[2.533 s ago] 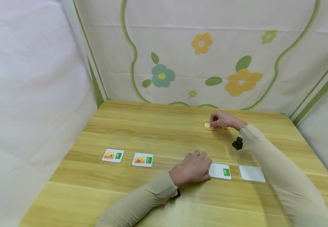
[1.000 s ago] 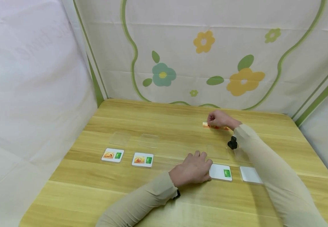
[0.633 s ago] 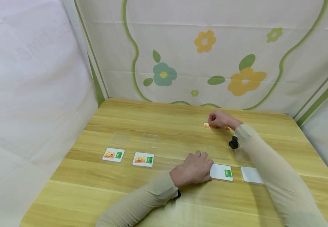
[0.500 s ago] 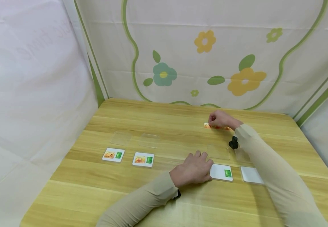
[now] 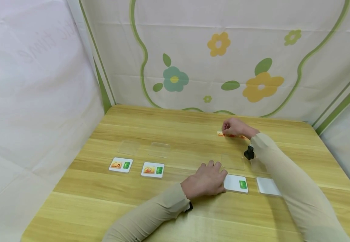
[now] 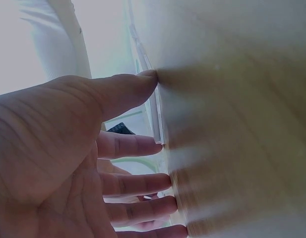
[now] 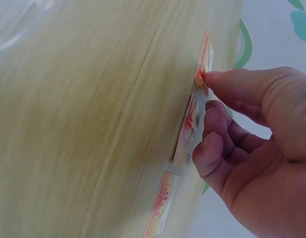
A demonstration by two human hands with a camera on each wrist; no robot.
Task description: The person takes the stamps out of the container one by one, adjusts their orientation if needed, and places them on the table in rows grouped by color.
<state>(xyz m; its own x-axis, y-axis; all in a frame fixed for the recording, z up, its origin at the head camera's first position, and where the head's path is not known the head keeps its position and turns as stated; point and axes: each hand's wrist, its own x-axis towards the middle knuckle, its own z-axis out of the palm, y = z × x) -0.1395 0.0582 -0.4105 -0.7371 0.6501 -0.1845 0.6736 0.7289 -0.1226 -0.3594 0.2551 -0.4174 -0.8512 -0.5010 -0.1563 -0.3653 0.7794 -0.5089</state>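
My left hand (image 5: pixel 206 179) rests at the left end of a white card (image 5: pixel 234 183) bearing one green stamp (image 5: pixel 242 184). In the left wrist view, thumb and index finger hold the card's edge (image 6: pixel 156 116); the other fingertips touch the table. Farther back, my right hand (image 5: pixel 234 127) pinches the leftmost orange stamp (image 7: pixel 204 62) of a row between thumb and index finger. Two more orange stamps lie beside it, a middle stamp (image 7: pixel 185 136) and a nearer stamp (image 7: pixel 161 203), both marked with small print. The hand partly hides the row in the head view.
A plain white card (image 5: pixel 268 186) lies on the right, partly behind the right sleeve. On the left are a stamped card (image 5: pixel 120 165) and another stamped card (image 5: pixel 152 170). Clear plastic sheets, such as one sheet (image 5: pixel 159 150), lie behind the cards on the wooden table (image 5: pixel 102 201).
My right hand shifts slightly left along the stamp row early on, then stays nearly still at the leftmost stamp. My left hand keeps its place on the card.
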